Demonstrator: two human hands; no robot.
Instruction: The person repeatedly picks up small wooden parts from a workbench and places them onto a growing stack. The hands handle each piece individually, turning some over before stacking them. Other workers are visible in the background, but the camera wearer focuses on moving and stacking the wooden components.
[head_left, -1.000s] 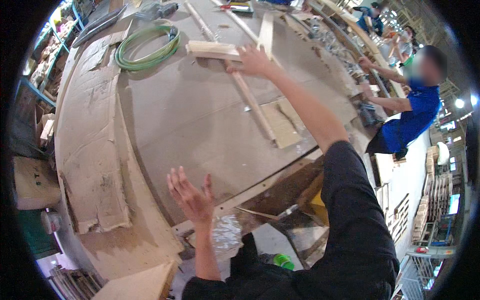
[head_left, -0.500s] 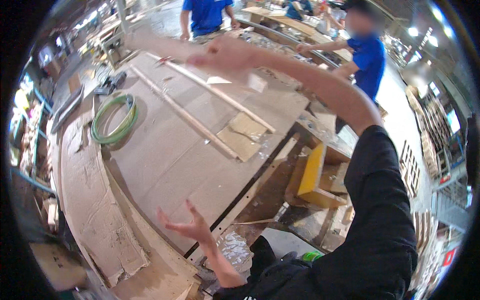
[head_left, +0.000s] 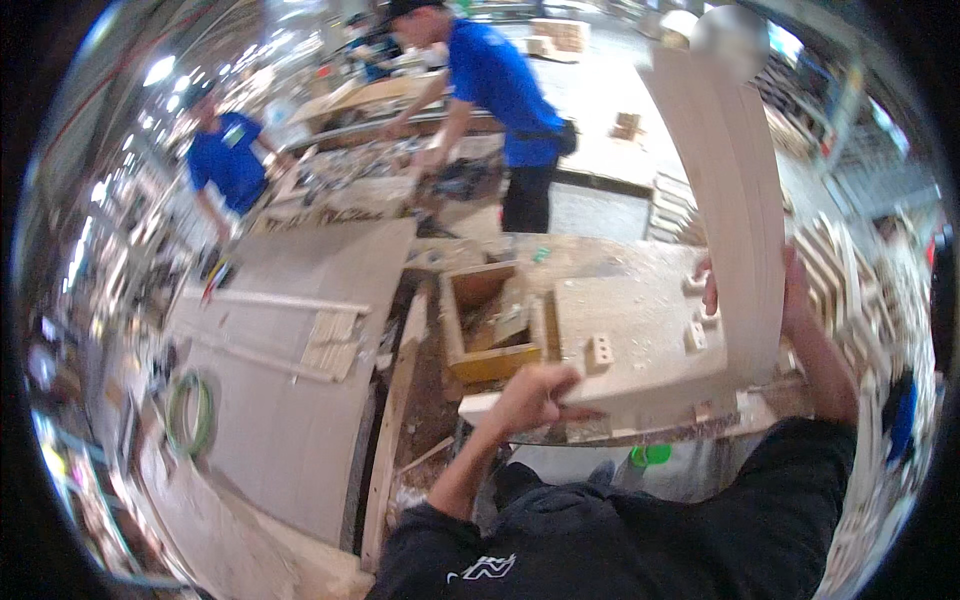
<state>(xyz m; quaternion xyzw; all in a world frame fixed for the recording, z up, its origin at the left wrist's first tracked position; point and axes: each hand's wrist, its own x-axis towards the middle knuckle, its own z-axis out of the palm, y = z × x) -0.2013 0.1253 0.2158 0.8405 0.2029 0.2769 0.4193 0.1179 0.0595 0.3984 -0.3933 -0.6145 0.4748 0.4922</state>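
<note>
My right hand [head_left: 790, 295] grips a tall, slightly curved pale wooden board [head_left: 740, 190] near its lower end. The board stands raised on my right; fingers show at both of its edges. My left hand [head_left: 540, 398] is at the near left of a flat wooden panel [head_left: 640, 290], its fingers bent around a long wooden piece [head_left: 660, 385] along the front edge. Small wooden blocks with holes, one of them a block [head_left: 599, 352] near my left hand, sit on the panel. The raised board's lower end overlaps the panel's right side.
An open wooden box with a yellow side [head_left: 490, 365] stands left of the panel. Farther left, a cardboard-covered table [head_left: 300, 430] carries wooden strips [head_left: 280, 300] and a coiled green hose [head_left: 190, 415]. Two people in blue shirts work beyond the tables.
My view has swung right, away from the cardboard-covered table. My right hand, blurred over that table before, now holds the curved board. My left hand, spread before, has closed at the panel's edge.
</note>
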